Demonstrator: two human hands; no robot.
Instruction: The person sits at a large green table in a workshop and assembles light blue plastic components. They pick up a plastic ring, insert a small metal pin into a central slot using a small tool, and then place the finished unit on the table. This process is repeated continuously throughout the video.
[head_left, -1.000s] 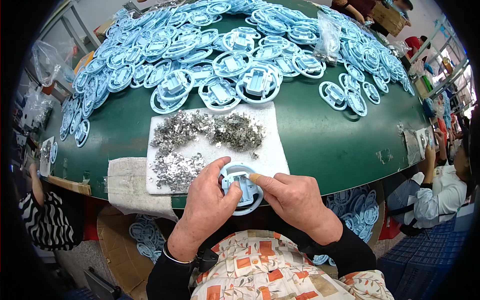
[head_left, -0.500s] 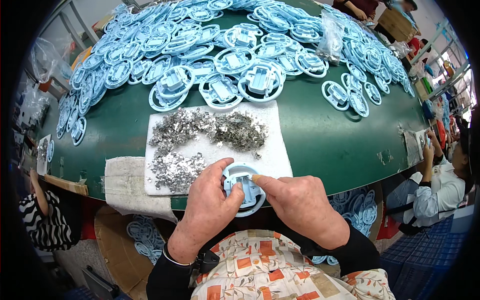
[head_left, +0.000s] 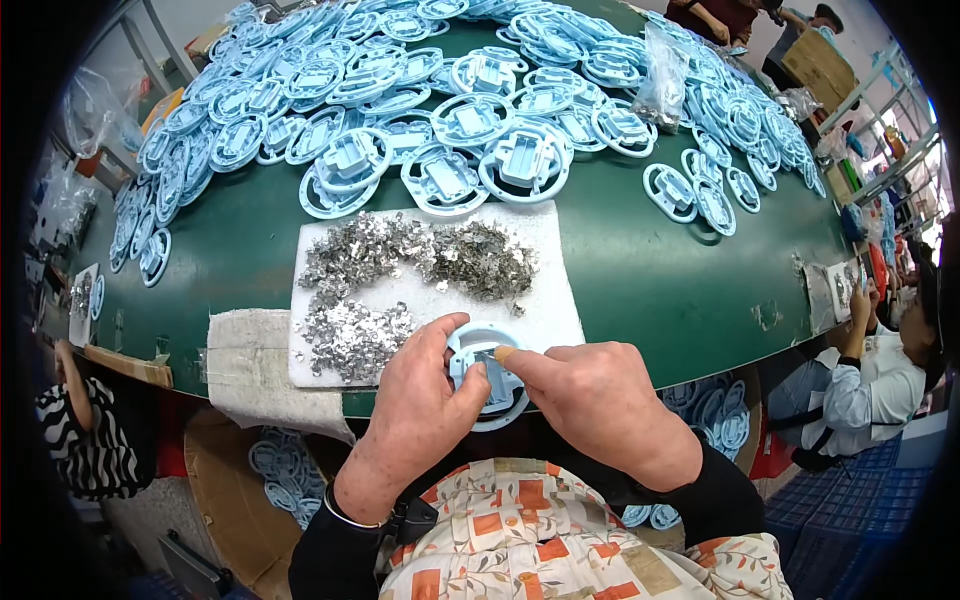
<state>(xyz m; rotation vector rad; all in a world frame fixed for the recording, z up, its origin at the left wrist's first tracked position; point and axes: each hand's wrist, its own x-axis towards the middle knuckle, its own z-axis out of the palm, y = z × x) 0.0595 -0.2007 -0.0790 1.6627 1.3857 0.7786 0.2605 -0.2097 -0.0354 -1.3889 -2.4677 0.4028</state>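
My left hand (head_left: 415,400) grips a light blue oval plastic housing (head_left: 503,390) with a rectangular compartment in its middle, the thumb lying over its left part. At the compartment's upper edge, the index fingertip of my right hand (head_left: 605,405), in a tan cover, presses on the housing; the other fingers are curled under. Whatever those fingers may pinch is hidden. Beyond the housing, a white foam pad (head_left: 555,330) bears a bright heap of small metal pieces (head_left: 355,340) and a darker heap of metal pieces (head_left: 480,262).
Many blue housings (head_left: 350,160) are piled across the far side of the green table (head_left: 680,290). A cloth (head_left: 265,370) hangs over the near edge. Cardboard boxes (head_left: 215,490) with more housings stand below. Co-workers sit at left (head_left: 90,430) and right (head_left: 880,370).
My right index fingertip has shifted slightly left along the compartment's upper edge and presses there. My left hand keeps its grip on the housing, nearly in place.
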